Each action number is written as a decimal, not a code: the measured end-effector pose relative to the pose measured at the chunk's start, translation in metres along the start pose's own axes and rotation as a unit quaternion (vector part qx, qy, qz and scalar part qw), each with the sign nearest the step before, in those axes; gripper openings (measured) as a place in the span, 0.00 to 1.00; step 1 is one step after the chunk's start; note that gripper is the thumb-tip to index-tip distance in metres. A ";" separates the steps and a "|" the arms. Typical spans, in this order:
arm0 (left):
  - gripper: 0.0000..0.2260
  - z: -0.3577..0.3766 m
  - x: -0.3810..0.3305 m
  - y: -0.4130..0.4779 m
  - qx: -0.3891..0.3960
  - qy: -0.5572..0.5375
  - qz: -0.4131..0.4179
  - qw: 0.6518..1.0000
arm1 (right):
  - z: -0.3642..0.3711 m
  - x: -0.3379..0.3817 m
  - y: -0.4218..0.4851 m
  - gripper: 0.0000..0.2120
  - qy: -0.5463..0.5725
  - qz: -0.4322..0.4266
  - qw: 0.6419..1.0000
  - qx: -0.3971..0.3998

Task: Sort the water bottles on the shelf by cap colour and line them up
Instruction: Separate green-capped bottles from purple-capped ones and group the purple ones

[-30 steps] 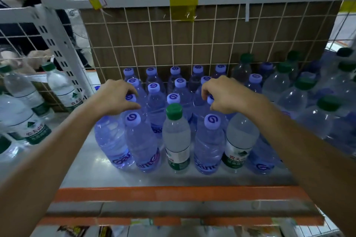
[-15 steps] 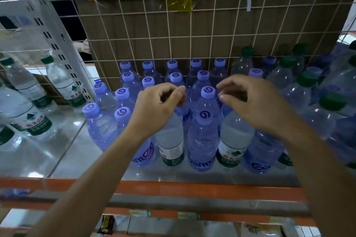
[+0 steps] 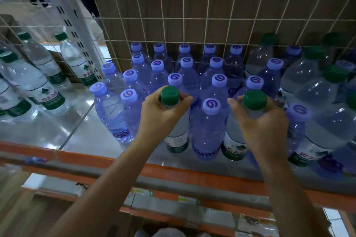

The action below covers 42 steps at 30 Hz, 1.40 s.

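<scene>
Two green-capped bottles in the shelf's (image 3: 192,171) front row are each clasped at the neck: one (image 3: 170,94) by the left hand (image 3: 163,113), one (image 3: 254,100) by the right hand (image 3: 264,121). Both should be lifted straight up, clear of the purple-capped bottle (image 3: 211,105) between them.

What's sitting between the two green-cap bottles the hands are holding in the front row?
In the head view, one purple-cap bottle stands between them: left hand grips the left green-cap bottle, right hand grips the right green-cap bottle.
</scene>
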State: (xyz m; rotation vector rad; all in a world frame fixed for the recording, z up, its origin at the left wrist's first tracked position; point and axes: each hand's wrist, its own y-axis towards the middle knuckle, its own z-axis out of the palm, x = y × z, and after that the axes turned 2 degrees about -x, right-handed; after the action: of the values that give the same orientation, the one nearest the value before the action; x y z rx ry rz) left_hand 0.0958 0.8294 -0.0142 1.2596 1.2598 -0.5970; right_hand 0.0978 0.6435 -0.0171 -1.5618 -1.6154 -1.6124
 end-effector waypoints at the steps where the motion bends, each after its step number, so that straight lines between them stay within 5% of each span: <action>1: 0.14 0.000 -0.001 -0.002 -0.007 0.010 0.013 1.000 | -0.001 0.001 -0.001 0.15 0.008 0.002 1.000 -0.004; 10: 0.11 -0.052 -0.035 -0.023 -0.009 0.037 0.103 0.994 | -0.034 0.084 -0.023 0.10 -0.009 -0.107 0.994 -0.009; 14: 0.09 -0.109 -0.046 -0.042 -0.010 0.009 0.088 0.996 | -0.011 0.124 -0.051 0.13 0.029 -0.092 0.992 0.079; 20: 0.12 -0.226 -0.033 -0.083 -0.032 0.085 0.062 0.994 | 0.079 0.171 -0.126 0.13 0.124 -0.057 0.970 0.199; 29: 0.12 -0.407 -0.017 -0.131 -0.179 0.214 0.036 0.960 | 0.200 0.242 -0.217 0.17 0.206 -0.062 0.923 0.320; 42: 0.13 -0.601 0.038 -0.051 -0.277 0.256 0.031 0.926 | 0.432 0.323 -0.234 0.13 0.302 -0.072 0.895 0.320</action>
State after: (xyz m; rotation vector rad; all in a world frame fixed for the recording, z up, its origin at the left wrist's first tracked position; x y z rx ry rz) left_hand -0.1556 1.3771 0.0358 0.9873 1.6608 0.1623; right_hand -0.0207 1.2172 0.0337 -0.5444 -1.6628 -1.2451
